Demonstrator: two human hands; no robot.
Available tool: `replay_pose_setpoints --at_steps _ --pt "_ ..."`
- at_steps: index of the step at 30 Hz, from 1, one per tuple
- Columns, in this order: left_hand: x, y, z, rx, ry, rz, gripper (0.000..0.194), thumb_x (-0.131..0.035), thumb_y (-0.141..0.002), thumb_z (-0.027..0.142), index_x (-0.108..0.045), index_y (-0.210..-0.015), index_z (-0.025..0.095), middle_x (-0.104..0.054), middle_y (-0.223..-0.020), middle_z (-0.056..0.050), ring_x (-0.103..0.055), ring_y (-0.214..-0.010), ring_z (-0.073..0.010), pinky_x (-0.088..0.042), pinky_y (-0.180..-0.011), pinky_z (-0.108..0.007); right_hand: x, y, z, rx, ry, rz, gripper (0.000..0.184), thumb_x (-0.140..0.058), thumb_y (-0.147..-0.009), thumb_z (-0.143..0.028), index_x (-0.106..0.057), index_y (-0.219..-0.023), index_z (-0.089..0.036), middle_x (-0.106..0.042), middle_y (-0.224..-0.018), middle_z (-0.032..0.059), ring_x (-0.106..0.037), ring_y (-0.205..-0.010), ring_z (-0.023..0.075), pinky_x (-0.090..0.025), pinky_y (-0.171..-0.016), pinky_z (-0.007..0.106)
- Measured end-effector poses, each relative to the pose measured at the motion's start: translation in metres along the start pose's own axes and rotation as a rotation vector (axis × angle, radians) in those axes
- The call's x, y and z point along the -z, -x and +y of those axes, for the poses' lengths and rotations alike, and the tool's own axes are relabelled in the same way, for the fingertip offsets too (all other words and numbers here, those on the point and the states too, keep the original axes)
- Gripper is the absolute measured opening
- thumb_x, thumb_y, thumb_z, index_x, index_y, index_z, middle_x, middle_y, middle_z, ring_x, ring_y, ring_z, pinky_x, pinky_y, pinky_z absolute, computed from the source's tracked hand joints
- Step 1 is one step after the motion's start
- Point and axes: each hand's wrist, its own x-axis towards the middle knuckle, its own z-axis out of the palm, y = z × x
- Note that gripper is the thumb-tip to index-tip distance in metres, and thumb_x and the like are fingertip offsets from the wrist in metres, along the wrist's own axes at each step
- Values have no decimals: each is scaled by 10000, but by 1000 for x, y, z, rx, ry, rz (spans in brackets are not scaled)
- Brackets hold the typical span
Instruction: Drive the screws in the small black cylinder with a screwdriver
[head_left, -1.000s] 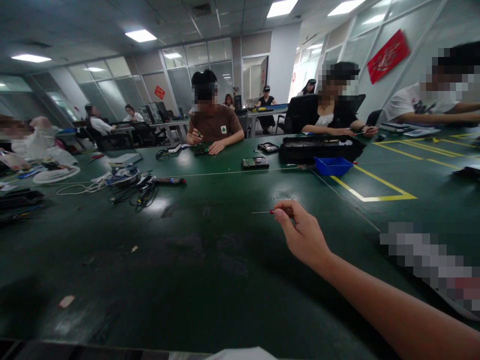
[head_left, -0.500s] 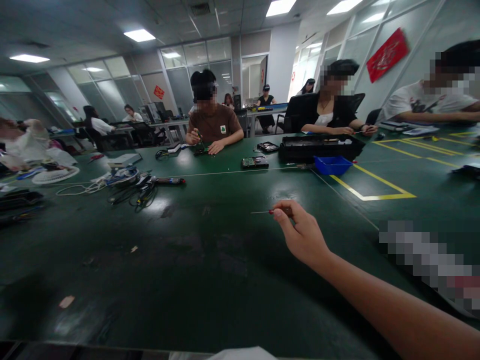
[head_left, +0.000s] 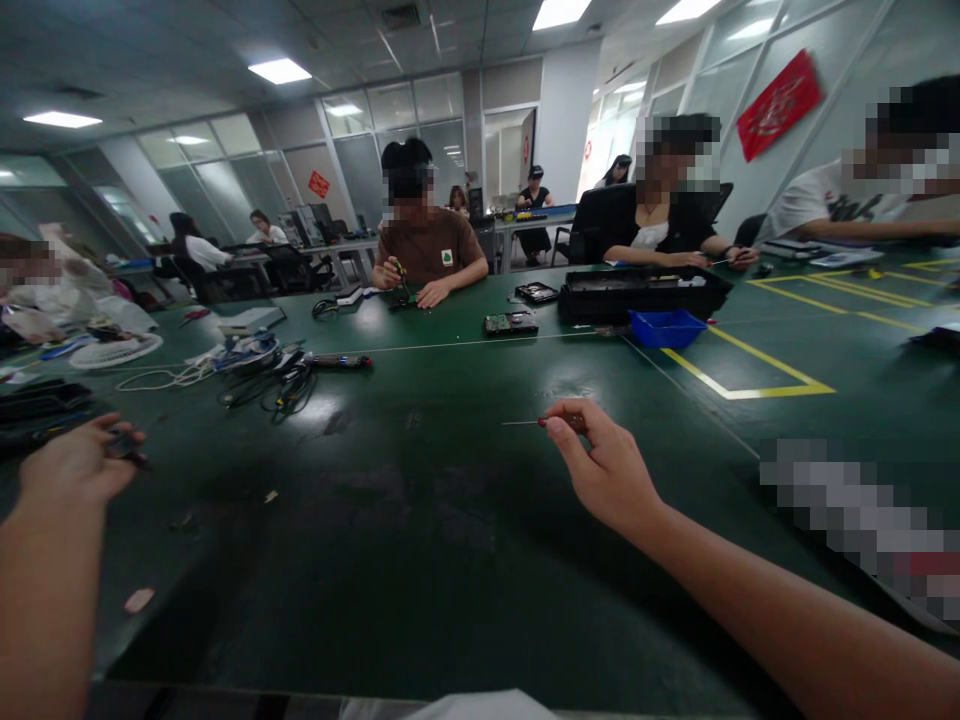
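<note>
My right hand (head_left: 600, 465) is closed around the handle of a small screwdriver (head_left: 521, 423), held above the green table. Its thin metal shaft points left, with a red collar by my thumb. At the left, my left hand (head_left: 71, 465) grips a small dark object (head_left: 126, 445) between thumb and fingers; it is too blurred for me to tell its kind. Black trays or casings (head_left: 41, 395) lie just beyond that hand. Farther off, an opened hard drive (head_left: 511, 324) with a green circuit board lies on the table.
Bundled cables (head_left: 289, 385) and an electric screwdriver-like tool (head_left: 341, 362) lie left of centre. A blue bin (head_left: 666, 328) stands before a black tray (head_left: 645, 296). Co-workers sit around the table, one in a brown shirt (head_left: 429, 245) opposite. A pixelated sheet (head_left: 862, 520) lies at right.
My left hand has come into view at the left with a small dark object in its fingers. My right hand and the screwdriver have stayed in nearly the same place.
</note>
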Motion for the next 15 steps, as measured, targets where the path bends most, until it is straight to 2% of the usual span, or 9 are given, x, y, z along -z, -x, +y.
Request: replay_pose_setpoints --at_steps 1,3,7,8,9,11,13,15 --pt "-10 2 -2 67 42 -24 300 -271 -835 -105 -482 -756 92 -476 -577 49 -478 -592 -55 -396 -706 -217 0 0 0 -1 -3 0 214 -484 -996 -374 -605 -1066 -213 -695 -935 48 -660 -851 196 -503 -740 342" --pt "-34 13 -5 94 106 -123 286 -285 -809 -91 -493 -765 101 -480 -561 43 -471 -591 -61 -381 -674 -195 0 0 -1 0 -3 0 212 -485 -995 -373 -606 -1066 -214 -696 -936 48 -661 -851 197 -504 -742 344" --pt "-84 66 -7 125 173 -462 171 -452 -792 63 -581 -886 126 -570 -698 15 -534 -672 -107 -412 -638 -227 1 0 -5 -2 -5 7 213 -499 -987 -373 -600 -1081 -211 -692 -943 53 -661 -866 204 -505 -746 349" --pt "-95 84 -7 133 192 -554 205 -491 -751 64 -587 -918 132 -580 -744 9 -537 -683 -113 -416 -627 -231 1 0 -5 -5 -6 0 218 -496 -987 -371 -596 -1093 -210 -690 -952 56 -660 -876 206 -506 -750 351" --pt "-105 101 -9 139 220 -708 290 -520 -697 45 -582 -963 143 -581 -796 4 -540 -704 -119 -412 -617 -234 1 0 -6 -9 -6 -9 223 -490 -989 -368 -593 -1106 -209 -688 -964 59 -658 -887 209 -506 -754 353" --pt "-124 137 -15 130 224 -939 512 -568 -559 -27 -562 -1034 164 -563 -848 9 -547 -743 -117 -390 -606 -221 2 0 -7 -17 -6 -23 232 -469 -997 -359 -589 -1127 -209 -689 -980 62 -657 -899 210 -505 -762 357" --pt "-139 170 -23 71 215 -1060 612 -593 -500 -65 -549 -1064 170 -556 -895 13 -557 -799 -110 -396 -656 -210 3 0 -8 -24 -5 -21 238 -456 -1002 -358 -595 -1128 -210 -696 -975 59 -661 -890 207 -502 -762 355" --pt "-151 200 -33 21 178 -1141 598 -596 -508 -70 -556 -1056 166 -557 -923 9 -562 -834 -107 -411 -740 -218 3 0 -8 -20 2 -8 238 -467 -1000 -365 -610 -1112 -212 -708 -952 50 -667 -864 199 -499 -749 342"
